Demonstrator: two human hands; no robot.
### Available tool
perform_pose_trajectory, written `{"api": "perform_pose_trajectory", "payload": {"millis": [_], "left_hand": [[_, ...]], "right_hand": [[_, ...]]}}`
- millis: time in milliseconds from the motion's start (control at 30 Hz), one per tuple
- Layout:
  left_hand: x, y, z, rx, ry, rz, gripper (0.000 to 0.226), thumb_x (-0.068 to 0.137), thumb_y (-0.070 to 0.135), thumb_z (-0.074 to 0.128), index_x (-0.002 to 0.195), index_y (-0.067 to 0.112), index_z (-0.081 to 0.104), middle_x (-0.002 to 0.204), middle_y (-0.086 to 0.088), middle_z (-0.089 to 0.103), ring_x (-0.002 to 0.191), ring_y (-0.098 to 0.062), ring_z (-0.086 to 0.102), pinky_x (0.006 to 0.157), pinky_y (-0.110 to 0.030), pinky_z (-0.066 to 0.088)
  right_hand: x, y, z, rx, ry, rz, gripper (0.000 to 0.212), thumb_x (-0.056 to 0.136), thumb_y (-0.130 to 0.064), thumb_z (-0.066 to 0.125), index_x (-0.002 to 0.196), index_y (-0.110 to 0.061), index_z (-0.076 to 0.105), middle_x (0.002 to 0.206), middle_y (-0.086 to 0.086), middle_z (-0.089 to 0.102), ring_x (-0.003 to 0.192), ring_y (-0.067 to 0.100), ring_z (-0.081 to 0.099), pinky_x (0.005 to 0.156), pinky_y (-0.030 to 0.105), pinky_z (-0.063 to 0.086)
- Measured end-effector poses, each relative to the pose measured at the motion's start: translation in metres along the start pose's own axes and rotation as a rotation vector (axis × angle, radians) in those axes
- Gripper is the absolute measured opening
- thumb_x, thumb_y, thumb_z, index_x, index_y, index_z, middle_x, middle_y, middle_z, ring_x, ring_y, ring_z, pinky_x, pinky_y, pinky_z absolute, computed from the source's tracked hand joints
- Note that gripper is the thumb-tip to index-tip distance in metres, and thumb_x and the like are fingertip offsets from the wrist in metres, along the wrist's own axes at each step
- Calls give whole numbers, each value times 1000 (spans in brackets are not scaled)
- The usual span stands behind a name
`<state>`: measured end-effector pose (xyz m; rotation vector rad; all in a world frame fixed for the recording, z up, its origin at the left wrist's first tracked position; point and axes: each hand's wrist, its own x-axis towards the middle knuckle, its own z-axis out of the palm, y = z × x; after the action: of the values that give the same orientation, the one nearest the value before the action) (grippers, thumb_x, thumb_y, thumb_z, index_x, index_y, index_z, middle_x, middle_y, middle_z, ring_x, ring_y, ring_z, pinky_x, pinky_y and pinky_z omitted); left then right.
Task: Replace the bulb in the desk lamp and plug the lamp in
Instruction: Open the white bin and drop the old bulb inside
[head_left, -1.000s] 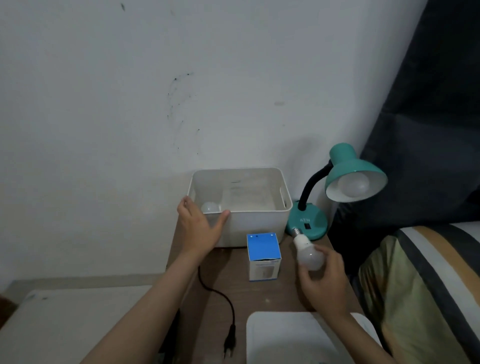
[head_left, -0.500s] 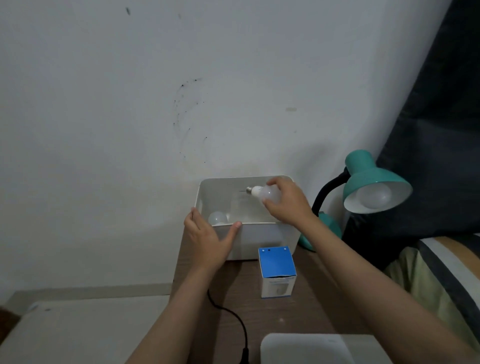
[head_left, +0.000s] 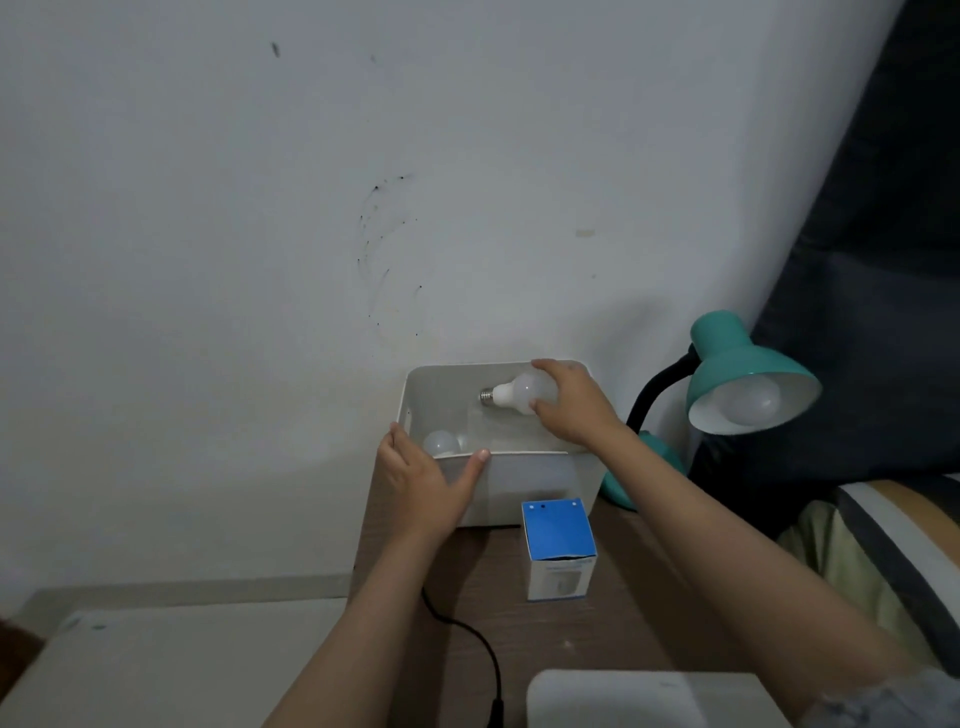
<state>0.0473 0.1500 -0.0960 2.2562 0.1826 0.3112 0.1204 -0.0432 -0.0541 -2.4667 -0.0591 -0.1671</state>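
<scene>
You are holding a white bulb (head_left: 514, 396) over the open white bin (head_left: 530, 480), your right hand (head_left: 570, 405) wrapping its fingers around the globe while the metal screw base is pointing away from the lamp, toward the bin's far-left corner. Your left hand (head_left: 422, 486) is bracing the bin's near-left corner, fingers lying flat along the outer side wall and the thumb spreading across the front wall just under the rim. A second bulb (head_left: 441, 443) is lying inside the bin, at that same corner, just behind your left thumb. The teal desk lamp (head_left: 737, 374) is standing just beside the bin's right wall, its black gooseneck arching up and its shade tilting toward you with another bulb (head_left: 748, 400) sitting in it. A blue-topped bulb box (head_left: 558, 548) is standing upright on the brown tabletop (head_left: 613, 623) just in front of the bin. The lamp's black cord (head_left: 467, 636) is trailing across the tabletop in front of the bin, passing under your left forearm, its plug (head_left: 496, 713) lying loose at the frame's bottom edge.
</scene>
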Motion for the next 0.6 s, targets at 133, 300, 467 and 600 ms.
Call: {"api": "perform_pose_trajectory", "payload": {"millis": [133, 300, 467, 600], "left_hand": [[-7, 9, -4, 16, 17, -90, 121, 72, 61, 66, 144, 3, -13, 152, -20, 2, 140, -35, 11, 113, -52, 19], [-71, 22, 4, -109, 93, -113, 102, 80, 45, 66, 145, 1, 1, 149, -22, 11, 136, -39, 19, 111, -53, 22], [-183, 0, 12, -170, -65, -28, 72, 83, 31, 65, 138, 5, 27, 141, -12, 23, 123, -22, 36, 98, -34, 37], [-259, -21, 10, -106, -174, 46, 41, 83, 27, 65, 116, 11, 47, 118, -5, 40, 107, -22, 48, 87, -31, 44]], "right_hand": [[-71, -7, -21, 51, 150, -97, 50, 88, -20, 61, 136, -19, 45, 131, 7, 49, 119, 18, 49, 94, 20, 33], [-183, 13, -37, 105, 184, -75, 45, 84, -20, 66, 128, -20, 54, 121, 2, 55, 107, 11, 51, 91, 24, 38], [-286, 65, -33, 55, 133, 101, 42, 83, -17, 69, 123, -12, 58, 109, 0, 53, 102, 12, 51, 87, 20, 36], [-347, 106, -20, -87, 56, 223, 41, 81, -20, 70, 119, -9, 59, 112, 13, 58, 108, 30, 55, 85, 26, 40]]}}
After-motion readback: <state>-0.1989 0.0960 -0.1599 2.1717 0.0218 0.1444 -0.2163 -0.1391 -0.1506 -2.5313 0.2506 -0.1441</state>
